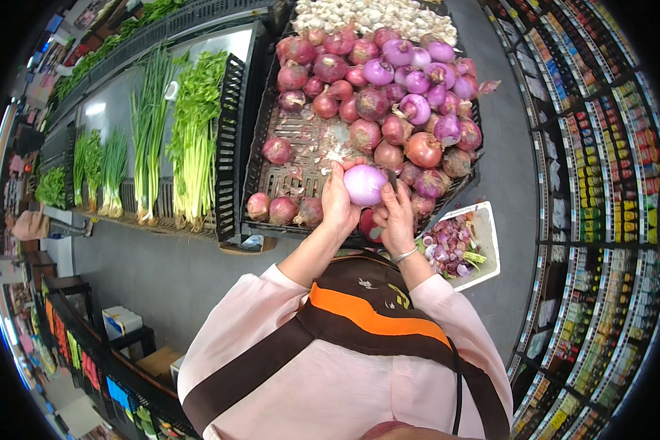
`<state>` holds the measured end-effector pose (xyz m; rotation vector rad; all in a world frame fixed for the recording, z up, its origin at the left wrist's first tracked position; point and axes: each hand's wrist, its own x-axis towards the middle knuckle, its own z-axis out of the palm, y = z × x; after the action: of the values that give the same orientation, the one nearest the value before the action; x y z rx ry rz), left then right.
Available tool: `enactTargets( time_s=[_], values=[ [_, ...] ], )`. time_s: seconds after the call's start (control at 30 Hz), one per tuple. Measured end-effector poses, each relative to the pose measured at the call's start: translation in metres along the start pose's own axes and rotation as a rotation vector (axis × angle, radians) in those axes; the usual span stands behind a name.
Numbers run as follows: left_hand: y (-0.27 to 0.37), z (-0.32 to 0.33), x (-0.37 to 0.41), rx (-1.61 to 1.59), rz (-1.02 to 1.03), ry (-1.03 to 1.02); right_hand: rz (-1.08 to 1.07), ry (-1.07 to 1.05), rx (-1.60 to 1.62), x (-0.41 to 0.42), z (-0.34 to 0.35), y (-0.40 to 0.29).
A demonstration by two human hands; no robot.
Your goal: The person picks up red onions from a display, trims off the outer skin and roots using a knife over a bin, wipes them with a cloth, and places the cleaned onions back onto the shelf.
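A smooth, peeled purple onion [364,185] rests in my left hand [338,201], whose fingers curl round its left side and far edge. My right hand [399,212] touches the onion's right side with the thumb and grips a small dark tool, perhaps a knife, partly hidden by the fingers. Both hands are over the near edge of a black plastic crate [261,165]. Unpeeled red onions [371,104] fill much of it, with shiny peeled purple ones [416,109] at the upper right. Loose skins lie on the slatted crate bottom.
White garlic bulbs [374,15] lie beyond the onions. A white bin [492,236] of onion skins and trimmings stands at the lower right of the crate. Celery [198,137] and green onions [151,126] are displayed on the left. Stocked shelves [588,165] line the right; a person [30,224] is far left.
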<state>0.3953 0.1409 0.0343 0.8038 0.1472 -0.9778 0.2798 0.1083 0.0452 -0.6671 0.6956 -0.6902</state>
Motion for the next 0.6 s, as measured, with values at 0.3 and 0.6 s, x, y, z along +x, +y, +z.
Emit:
enactTargets(
  time_s=[0.3, 0.6],
  values=[
    [-0.009, 0.012, -0.002, 0.244, 0.310, -0.093, -0.417, 0.234, -0.359, 0.016, 0.006, 0.020],
    [-0.005, 0.019, 0.020, 0.280, 0.595, -0.183, -0.725, 0.348, -0.473, 0.053, 0.015, 0.005]
  ],
)
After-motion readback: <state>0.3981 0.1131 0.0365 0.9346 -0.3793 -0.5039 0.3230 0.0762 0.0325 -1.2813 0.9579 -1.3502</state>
